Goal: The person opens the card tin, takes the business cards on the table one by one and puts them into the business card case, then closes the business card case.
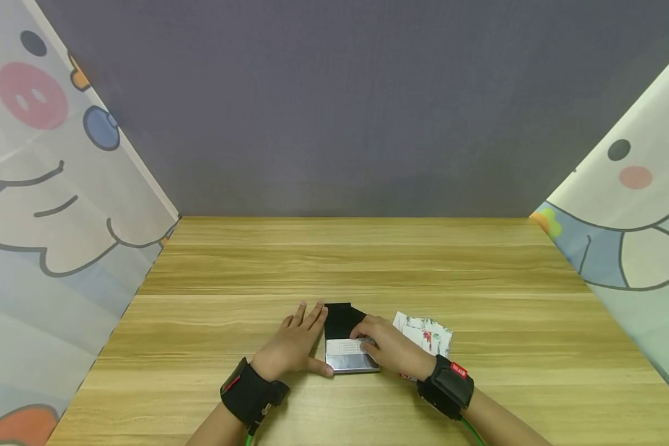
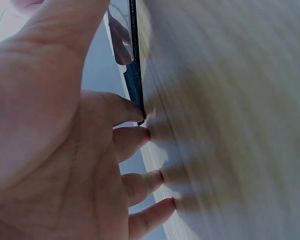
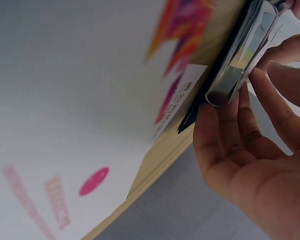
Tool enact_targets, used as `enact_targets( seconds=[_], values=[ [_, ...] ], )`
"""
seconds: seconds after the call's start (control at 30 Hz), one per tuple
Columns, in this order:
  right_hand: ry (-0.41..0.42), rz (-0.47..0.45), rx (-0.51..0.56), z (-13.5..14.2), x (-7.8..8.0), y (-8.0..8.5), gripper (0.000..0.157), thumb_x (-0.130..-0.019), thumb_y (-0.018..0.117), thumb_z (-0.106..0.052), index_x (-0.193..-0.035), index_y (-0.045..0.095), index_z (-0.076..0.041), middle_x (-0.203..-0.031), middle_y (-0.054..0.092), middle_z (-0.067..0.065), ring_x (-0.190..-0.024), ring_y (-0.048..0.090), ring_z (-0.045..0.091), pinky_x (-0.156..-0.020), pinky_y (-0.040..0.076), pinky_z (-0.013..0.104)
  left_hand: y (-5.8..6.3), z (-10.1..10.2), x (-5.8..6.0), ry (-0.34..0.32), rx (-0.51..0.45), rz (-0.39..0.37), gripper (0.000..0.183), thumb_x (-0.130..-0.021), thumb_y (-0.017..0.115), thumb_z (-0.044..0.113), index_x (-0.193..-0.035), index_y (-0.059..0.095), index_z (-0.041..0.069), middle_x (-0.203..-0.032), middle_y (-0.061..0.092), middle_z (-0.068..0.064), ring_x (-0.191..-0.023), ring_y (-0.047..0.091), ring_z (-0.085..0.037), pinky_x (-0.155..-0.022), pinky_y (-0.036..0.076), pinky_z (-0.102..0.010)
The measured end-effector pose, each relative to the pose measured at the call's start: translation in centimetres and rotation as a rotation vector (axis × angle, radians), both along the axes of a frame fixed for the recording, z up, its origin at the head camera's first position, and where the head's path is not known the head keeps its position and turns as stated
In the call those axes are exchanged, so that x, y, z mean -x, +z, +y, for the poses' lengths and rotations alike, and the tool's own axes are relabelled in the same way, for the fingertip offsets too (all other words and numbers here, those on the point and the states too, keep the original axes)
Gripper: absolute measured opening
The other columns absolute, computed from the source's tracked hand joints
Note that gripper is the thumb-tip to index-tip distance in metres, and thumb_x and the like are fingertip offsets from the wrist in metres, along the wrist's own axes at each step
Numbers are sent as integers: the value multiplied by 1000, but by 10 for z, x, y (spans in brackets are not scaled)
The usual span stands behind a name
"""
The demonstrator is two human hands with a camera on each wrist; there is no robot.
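Observation:
A card case lies unfolded on the table, with a shiny silver lower part and a black lid laid back. Inside its upper part shows a white card with printed lines. My left hand rests at the case's left side, fingers spread and straight. Its thumb touches the lower left corner, while its fingertips press on the tabletop beside the lid. With thumb and index finger my right hand pinches the white card at the case's right side; the other fingers bend against the case edge.
Several white cards with floral prints lie spread to the right of the case, partly under my right forearm and hand. The wooden table meets a grey panel at the back. Cartoon-printed sheets flank both sides.

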State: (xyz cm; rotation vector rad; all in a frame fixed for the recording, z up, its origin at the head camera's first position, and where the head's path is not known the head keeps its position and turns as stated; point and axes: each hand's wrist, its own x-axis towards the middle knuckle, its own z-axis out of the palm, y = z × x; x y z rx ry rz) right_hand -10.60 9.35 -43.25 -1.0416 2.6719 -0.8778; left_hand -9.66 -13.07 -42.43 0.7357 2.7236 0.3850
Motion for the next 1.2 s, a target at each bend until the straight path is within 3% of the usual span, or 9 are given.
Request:
enact_targets(
  seconds=[0.23,0.63,0.83,1.2],
  values=[
    [4,15,-33,1,-1,0,18,-84,58,-3,-99,67,-5,-96,58,3,-96,53,21,-82,49,43,0,0,0,-5,11,8,112,-64,63,63,-144,18,0,-151,16,-20,-133,10,-45,-103,27,-60],
    [-16,4,2,7,-3,6,21,-84,59,-3,-106,60,-3,-103,59,7,-99,53,22,-81,50,44,-2,-1,0,-3,0,13,112,-63,64,64,-143,19,0,-151,16,-20,-133,10,-46,-103,27,-60],
    [-60,-21,3,19,-3,10,22,-84,59,-4,-106,60,-5,-104,59,6,-94,54,20,-79,50,42,-1,-1,1,-4,6,14,112,-63,64,64,-143,19,-1,-151,17,-21,-133,10,-46,-103,27,-61],
    [-103,23,-10,49,-2,10,24,-80,63,0,-104,62,-4,-102,61,6,-97,56,21,-82,51,43,0,-1,-1,-8,-6,7,111,-64,65,61,-143,19,-1,-151,16,-21,-133,10,-46,-103,26,-61]
  ],
)
